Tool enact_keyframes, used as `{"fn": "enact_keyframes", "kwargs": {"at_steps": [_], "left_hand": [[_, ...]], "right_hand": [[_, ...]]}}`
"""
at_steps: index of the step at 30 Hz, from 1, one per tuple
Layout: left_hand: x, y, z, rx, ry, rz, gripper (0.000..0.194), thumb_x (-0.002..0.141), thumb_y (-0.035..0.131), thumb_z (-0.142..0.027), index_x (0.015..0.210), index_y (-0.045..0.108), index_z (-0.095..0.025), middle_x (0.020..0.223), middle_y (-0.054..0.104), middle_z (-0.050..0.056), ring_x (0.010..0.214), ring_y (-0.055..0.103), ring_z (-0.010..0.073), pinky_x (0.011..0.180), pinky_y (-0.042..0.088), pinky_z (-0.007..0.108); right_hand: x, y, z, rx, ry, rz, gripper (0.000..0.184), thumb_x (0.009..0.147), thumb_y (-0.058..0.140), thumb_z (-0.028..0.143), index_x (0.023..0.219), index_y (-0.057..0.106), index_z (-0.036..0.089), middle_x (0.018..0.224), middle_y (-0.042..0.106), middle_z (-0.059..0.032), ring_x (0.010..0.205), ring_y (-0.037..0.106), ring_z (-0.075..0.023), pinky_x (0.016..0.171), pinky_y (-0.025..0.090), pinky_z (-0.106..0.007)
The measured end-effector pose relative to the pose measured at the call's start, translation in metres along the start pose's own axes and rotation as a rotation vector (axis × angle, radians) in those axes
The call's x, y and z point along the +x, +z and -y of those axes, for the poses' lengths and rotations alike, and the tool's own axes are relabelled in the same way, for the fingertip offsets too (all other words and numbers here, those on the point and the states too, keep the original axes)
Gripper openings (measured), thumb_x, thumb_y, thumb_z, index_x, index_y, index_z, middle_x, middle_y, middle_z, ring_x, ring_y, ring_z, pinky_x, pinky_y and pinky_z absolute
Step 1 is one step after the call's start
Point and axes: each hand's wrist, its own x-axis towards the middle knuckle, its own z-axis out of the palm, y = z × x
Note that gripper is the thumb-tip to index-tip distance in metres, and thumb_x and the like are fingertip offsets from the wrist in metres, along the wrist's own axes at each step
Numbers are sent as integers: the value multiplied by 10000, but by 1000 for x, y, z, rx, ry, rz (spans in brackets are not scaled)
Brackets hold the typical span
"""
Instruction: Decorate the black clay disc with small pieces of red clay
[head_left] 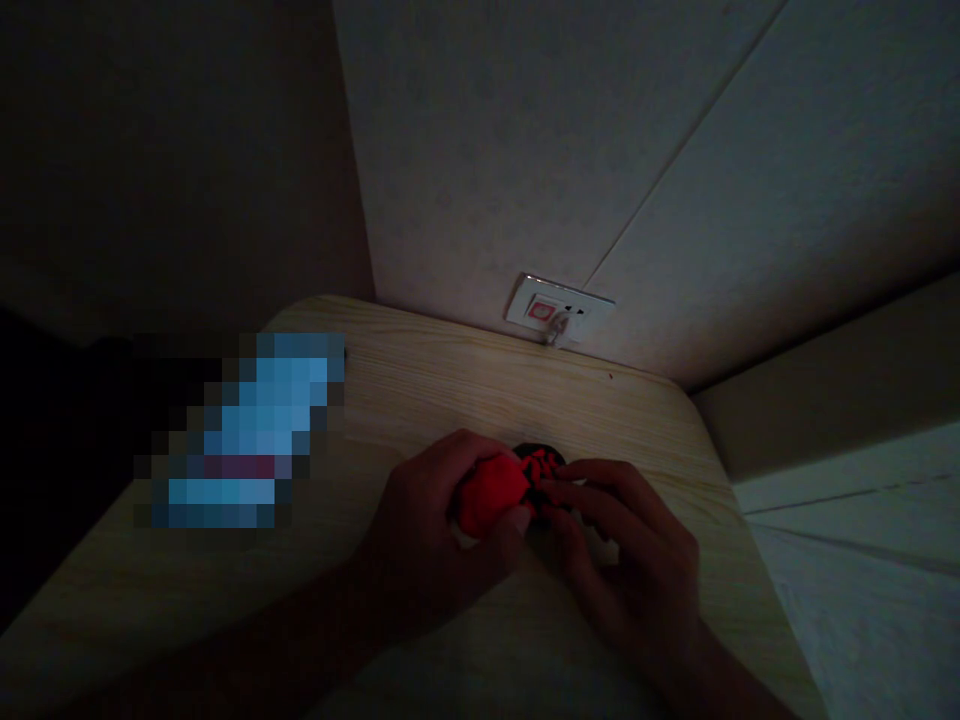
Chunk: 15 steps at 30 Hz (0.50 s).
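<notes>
In dim light, my left hand (435,535) is closed around a small red object (495,492) on a light wooden tabletop (420,390). My right hand (630,560) pinches the black and red part (541,468) of the same object from the right. The two hands meet over it near the table's middle. What the object is stays unclear in the dark.
A white wall socket plate (559,310) with a red switch and a plug sits on the wall just behind the table. A blurred-out blue patch (247,430) lies on the table's left side. The table's right edge drops off beside a pale floor.
</notes>
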Motion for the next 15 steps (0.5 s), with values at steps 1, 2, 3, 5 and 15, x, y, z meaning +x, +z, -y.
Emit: {"fn": "enact_keyframes", "kwargs": {"at_steps": [1, 2, 3, 5, 15], "left_hand": [[0, 0, 0, 0, -3, -1, 198, 793, 684, -208, 986, 655, -177, 877, 689, 6, 762, 647, 167, 694, 524, 284], [1, 0, 0, 0, -5, -2, 197, 790, 685, -206, 983, 656, -178, 874, 690, 6, 760, 648, 167, 693, 524, 284], [1, 0, 0, 2, -6, -3, 194, 786, 687, -203, 977, 655, -180, 871, 691, 5, 758, 649, 168, 692, 524, 283], [1, -1, -1, 1, -8, -2, 192, 782, 688, -201, 971, 655, -184, 863, 693, 3, 751, 648, 170, 686, 522, 284], [1, 0, -2, -7, -24, 5, 178, 787, 676, -198, 963, 656, -180, 860, 689, 7, 744, 643, 169, 675, 517, 289]], "right_hand": [[0, 0, 0, 3, 0, 2, 242, 891, 646, 73, 1102, 716, 170, 1078, 662, -102, 886, 702, -157, 730, 625, -260], [0, 0, 0, 5, -2, 5, 244, 891, 648, 74, 1106, 716, 168, 1080, 660, -103, 886, 700, -156, 728, 624, -259], [-1, 0, 0, 4, -4, 8, 248, 891, 650, 75, 1111, 717, 168, 1083, 659, -105, 893, 700, -159, 731, 624, -261], [-1, 0, 0, 4, -7, 16, 258, 889, 655, 73, 1120, 716, 171, 1094, 655, -108, 908, 701, -165, 741, 627, -270], [-3, 0, -2, 17, -7, 33, 267, 888, 657, 63, 1125, 710, 176, 1134, 636, -113, 919, 707, -170, 756, 630, -276]]}}
